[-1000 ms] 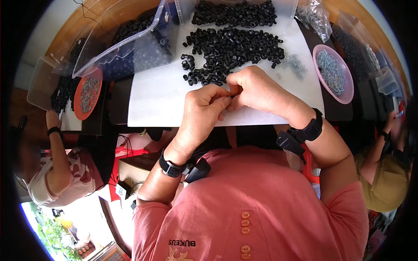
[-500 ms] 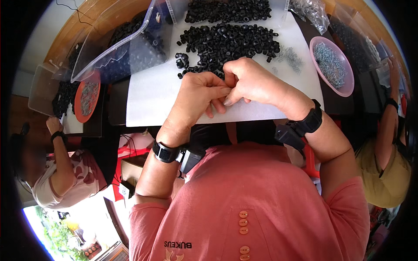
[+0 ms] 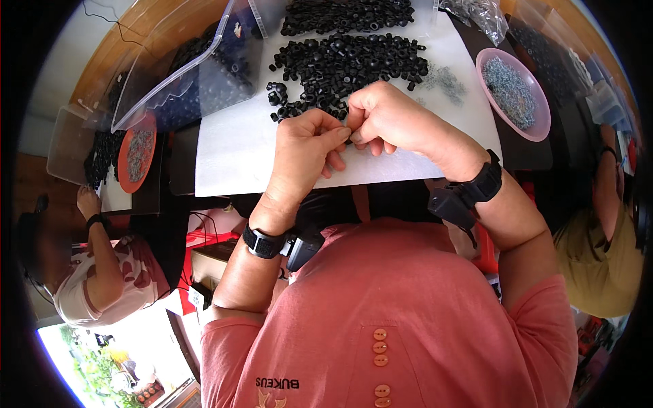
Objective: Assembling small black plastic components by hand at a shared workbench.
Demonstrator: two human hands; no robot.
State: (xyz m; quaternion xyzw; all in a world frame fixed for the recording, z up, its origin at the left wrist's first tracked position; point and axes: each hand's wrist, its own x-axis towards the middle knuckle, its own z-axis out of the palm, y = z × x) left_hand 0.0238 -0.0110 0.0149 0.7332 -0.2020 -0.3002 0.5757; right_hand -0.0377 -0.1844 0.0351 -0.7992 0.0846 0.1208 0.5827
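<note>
My left hand [image 3: 309,144] and my right hand [image 3: 388,121] meet fingertip to fingertip over the near part of a white board [image 3: 238,160]. Both are closed in a pinch around something small and dark that their fingers mostly hide; I cannot make out its kind. Just beyond my knuckles spreads a pile of small black plastic parts [image 3: 347,64], some ring-like and some domed. Right of that pile lies a thin scatter of tiny grey metal pieces [image 3: 445,83]. A black device is strapped to each of my wrists.
A pink bowl [image 3: 484,58] of small metal pieces stands at the right. A clear plastic bin [image 3: 170,85] of black parts leans in at the left, near an orange dish [image 3: 126,160]. Co-workers [image 3: 102,272] sit on both sides. A clear plastic bag [image 3: 479,17] lies at the back.
My left fingers have drawn up against the right fingertips, and the right hand has tilted slightly. The whole view has shifted a little. The co-worker's arm at right has lowered.
</note>
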